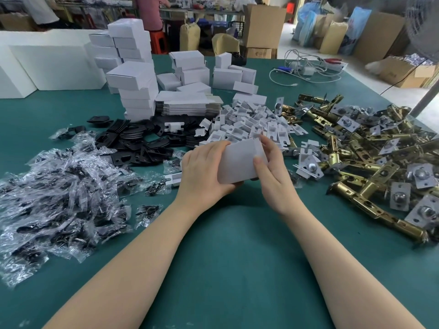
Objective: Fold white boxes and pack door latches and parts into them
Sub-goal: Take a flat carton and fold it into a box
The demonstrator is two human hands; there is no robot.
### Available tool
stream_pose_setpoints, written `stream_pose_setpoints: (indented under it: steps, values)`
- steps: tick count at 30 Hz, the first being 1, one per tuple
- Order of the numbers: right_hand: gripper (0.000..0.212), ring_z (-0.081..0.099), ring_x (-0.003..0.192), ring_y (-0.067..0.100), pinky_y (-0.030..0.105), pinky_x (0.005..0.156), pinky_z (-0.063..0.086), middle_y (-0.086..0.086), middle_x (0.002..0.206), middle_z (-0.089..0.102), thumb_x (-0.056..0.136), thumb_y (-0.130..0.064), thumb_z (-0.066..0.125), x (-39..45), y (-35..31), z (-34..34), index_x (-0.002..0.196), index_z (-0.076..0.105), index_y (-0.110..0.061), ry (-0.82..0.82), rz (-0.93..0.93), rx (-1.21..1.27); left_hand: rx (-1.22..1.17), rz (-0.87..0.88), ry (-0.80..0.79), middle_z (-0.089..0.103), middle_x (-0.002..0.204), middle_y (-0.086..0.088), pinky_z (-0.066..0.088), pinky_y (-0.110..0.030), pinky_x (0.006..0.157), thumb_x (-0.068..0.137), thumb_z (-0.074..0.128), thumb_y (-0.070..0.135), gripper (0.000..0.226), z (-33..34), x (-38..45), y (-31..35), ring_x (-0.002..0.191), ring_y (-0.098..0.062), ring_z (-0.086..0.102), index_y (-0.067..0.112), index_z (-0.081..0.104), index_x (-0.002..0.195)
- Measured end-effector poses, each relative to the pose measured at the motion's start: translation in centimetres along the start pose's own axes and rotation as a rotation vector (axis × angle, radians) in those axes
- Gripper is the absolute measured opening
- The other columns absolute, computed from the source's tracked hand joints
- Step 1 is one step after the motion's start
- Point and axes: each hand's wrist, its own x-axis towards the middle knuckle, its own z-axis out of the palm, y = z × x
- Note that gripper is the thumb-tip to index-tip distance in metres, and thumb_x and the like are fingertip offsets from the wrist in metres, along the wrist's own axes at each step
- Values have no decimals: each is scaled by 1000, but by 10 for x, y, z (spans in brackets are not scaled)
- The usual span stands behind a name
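I hold a white box (238, 161) over the middle of the green table (228, 257). My left hand (204, 173) grips its left end from below and the side. My right hand (270, 169) holds its right end, thumb on the front face and fingers at the end flap. Brass door latches (370, 160) lie heaped to the right. White plastic inserts (251, 124) are piled just beyond the box. Black plates (140, 138) lie left of them. Clear bags of black screws (54, 200) cover the left. A stack of flat unfolded boxes (187, 104) sits behind the plates.
Folded white boxes (135, 74) are stacked at the back left and centre. White cables and chargers (306, 67) lie at the far right of the table. Cardboard cartons (263, 27) and a person stand beyond the table. A fan pole (425, 96) rises at the right edge.
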Motion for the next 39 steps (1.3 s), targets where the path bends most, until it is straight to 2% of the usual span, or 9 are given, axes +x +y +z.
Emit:
stream_pose_setpoints:
  steps: [6,12,17,20,24,27,29,35,39]
  values:
    - [22,57,86,4,35,72,52,-21,102,64,104,-19,43,-3,-6,4,113,58,-34,224,-18,134,-100,-72,36,59,124,5,34,-37,92,56,80,52,85,0,2,2,113,-20,54,22,51,130]
    - [28,57,78,0,27,66,57,-28,91,70,100,-18,56,-3,-7,6,116,64,-39,308,16,147,-62,-69,72,61,121,0,37,-42,91,56,86,47,85,1,2,5,111,-25,56,18,54,129]
    - [28,47,73,8,33,65,51,4,109,63,99,-23,56,-5,-7,7,124,62,-35,287,44,134,-49,-55,95,61,122,-1,37,-42,91,57,87,46,84,2,1,6,111,-26,56,17,53,129]
    - [29,59,92,8,41,86,53,-19,122,63,98,-33,53,-6,-9,11,126,57,-41,219,12,117,-49,-89,82,60,123,1,37,-41,93,58,86,50,86,1,1,4,112,-23,55,20,52,131]
    - [44,48,71,8,23,73,44,-13,85,60,100,-24,55,-5,-4,7,125,46,-58,109,-12,3,-46,-119,72,60,121,2,37,-41,93,59,84,53,86,1,2,2,110,-23,55,21,50,131]
    - [49,59,105,-3,10,91,41,-21,121,60,101,-16,52,-6,-4,5,127,41,-55,57,-46,-41,-36,-126,67,60,122,2,40,-43,93,59,84,53,86,1,3,3,111,-24,56,20,51,132]
    - [49,46,135,8,24,111,37,-19,144,46,101,-12,50,-5,-4,6,128,40,-51,59,-73,-71,-30,-120,69,61,122,2,41,-45,93,60,84,52,86,0,3,4,111,-24,56,19,51,132]
    - [87,20,142,1,31,105,38,-6,163,12,81,4,53,-7,-2,4,150,22,-40,-31,-248,-461,-60,-165,92,58,132,-5,40,-47,100,60,87,49,95,-1,4,5,120,-28,54,13,48,139]
    - [66,33,126,31,38,106,33,6,145,26,63,9,74,-1,6,6,123,67,-17,167,-523,-807,-235,-120,26,53,139,-3,43,-40,100,68,69,62,102,-8,1,14,122,-21,53,21,29,153]
